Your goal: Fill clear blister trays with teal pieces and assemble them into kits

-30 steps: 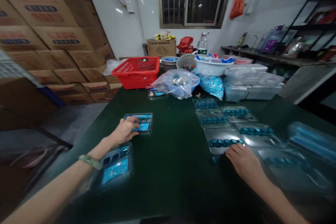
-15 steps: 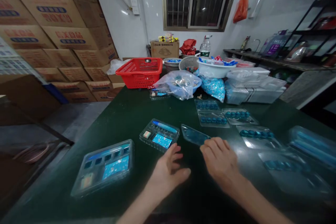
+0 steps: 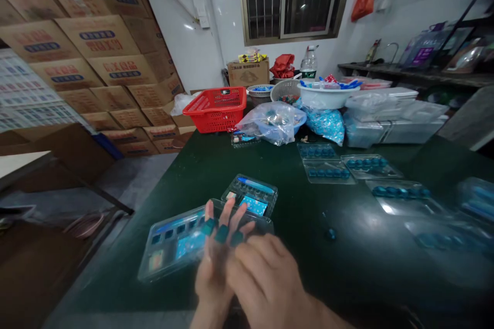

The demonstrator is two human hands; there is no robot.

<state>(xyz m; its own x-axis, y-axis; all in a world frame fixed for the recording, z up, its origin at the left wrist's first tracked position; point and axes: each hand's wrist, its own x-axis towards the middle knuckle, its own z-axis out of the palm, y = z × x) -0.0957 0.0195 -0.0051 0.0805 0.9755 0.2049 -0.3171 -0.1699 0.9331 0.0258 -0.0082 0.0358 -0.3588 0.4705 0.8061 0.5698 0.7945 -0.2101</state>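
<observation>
A clear plastic blister tray [image 3: 254, 223] with teal square pieces in it is tilted up in front of me. My right hand [image 3: 270, 272] is closed on its near right edge, fingers curled. Behind the tray, my left hand [image 3: 218, 252] has its fingers stretched and spread, and they show through the plastic. Under and left of the hands lies a filled clear tray [image 3: 148, 247] with a blue pen, dark squares, a blue patterned piece and a pale block. Just beyond is a similar filled tray [image 3: 272, 193]. A small teal piece [image 3: 331, 234] lies loose on the table.
More clear trays with rows of teal pieces [image 3: 401, 193] lie to the right on the dark green table [image 3: 185, 180]. At the back stand a red basket [image 3: 218, 110], a white basin [image 3: 328, 96] and stacked plastic packs [image 3: 393, 128]. Cartons [image 3: 104, 36] are piled at left.
My right hand has brought the clear tray left and raised it. The left hand has moved left behind it, fingers spread. A loose teal piece now shows on the table. The view has shifted left.
</observation>
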